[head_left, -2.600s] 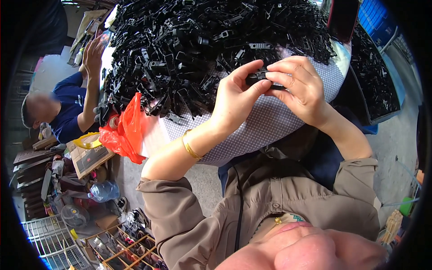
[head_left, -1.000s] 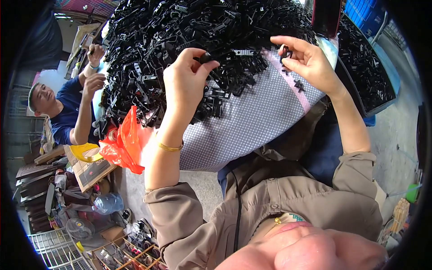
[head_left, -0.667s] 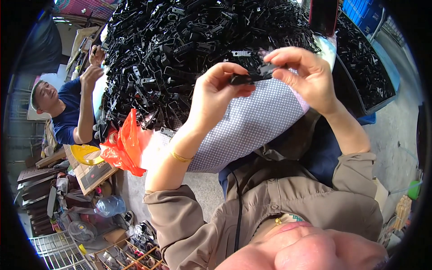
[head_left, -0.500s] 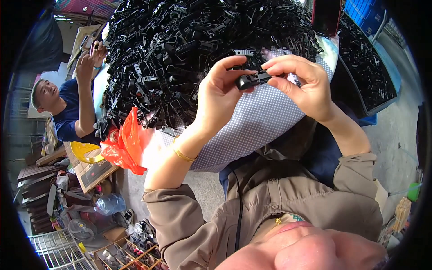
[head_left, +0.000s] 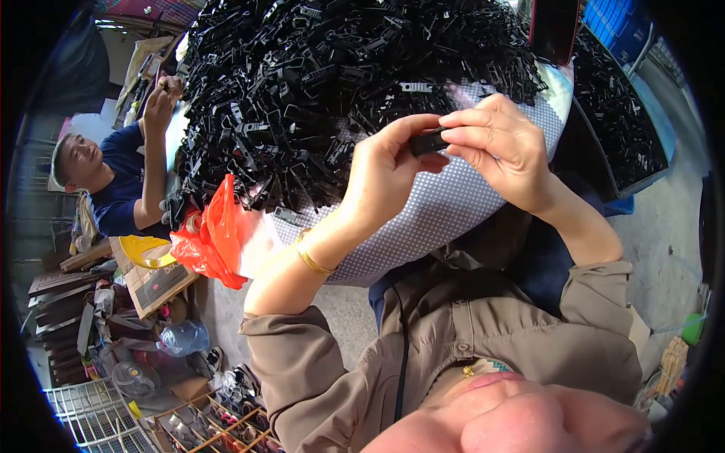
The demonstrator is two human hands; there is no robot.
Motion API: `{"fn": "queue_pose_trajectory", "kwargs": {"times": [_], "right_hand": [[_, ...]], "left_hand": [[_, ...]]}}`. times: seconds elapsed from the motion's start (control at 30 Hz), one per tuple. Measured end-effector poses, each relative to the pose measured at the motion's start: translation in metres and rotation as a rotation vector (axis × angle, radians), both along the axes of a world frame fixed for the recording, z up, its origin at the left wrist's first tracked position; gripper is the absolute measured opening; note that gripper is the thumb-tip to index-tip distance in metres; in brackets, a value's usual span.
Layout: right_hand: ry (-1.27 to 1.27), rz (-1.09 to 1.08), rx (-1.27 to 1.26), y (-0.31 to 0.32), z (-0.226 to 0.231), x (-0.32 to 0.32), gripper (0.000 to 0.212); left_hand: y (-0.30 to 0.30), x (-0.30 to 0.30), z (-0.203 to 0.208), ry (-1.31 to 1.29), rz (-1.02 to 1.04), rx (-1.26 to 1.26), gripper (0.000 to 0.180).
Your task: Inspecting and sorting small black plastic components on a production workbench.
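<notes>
Over open cloth [head_left: 461,196] near the pile's [head_left: 317,75] edge, left hand [head_left: 387,172] and right hand [head_left: 507,151] clamp a part [head_left: 427,144]

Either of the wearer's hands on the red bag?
No, the left hand and right hand meet at a black part, apart from the bag.

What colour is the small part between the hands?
The small part is black, seen best in the head view, between the left hand and right hand.
</notes>
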State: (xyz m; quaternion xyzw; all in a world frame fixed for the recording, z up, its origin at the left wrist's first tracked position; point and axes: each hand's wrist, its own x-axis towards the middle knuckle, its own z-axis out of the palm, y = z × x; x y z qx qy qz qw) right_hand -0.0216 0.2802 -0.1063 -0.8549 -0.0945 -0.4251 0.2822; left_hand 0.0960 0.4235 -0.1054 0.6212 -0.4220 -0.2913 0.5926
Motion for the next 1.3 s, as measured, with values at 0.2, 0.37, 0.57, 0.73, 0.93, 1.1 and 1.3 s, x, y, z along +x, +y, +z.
{"fn": "queue_pose_trajectory", "kwargs": {"times": [0.2,0.37,0.57,0.73,0.93,1.1,1.3], "right_hand": [[-0.061,-0.078,-0.267,-0.002,-0.002,-0.004,0.023],[-0.084,-0.055,-0.401,-0.009,-0.011,0.003,0.021],[0.144,0.023,0.298,-0.024,-0.004,0.019,0.019],[0.232,-0.315,-0.109,-0.038,-0.013,0.061,0.017],[0.321,-0.163,0.11,-0.037,-0.006,0.058,0.01],[0.343,0.093,0.181,-0.032,0.021,0.011,0.034],[0.376,0.062,-0.046,-0.025,0.022,-0.005,0.036]], "left_hand": [[0.007,0.006,0.007,0.508,-0.248,-0.126,0.049],[0.002,0.003,0.005,0.616,-0.186,-0.033,0.047],[-0.002,-0.002,-0.006,0.651,-0.254,0.083,0.044],[-0.004,-0.007,-0.011,0.613,-0.326,0.225,0.041],[-0.003,-0.002,-0.014,0.784,-0.264,0.152,0.038],[0.0,-0.001,-0.001,0.84,-0.185,0.046,0.035],[0.0,0.002,-0.004,0.793,-0.185,-0.001,0.036]]}}
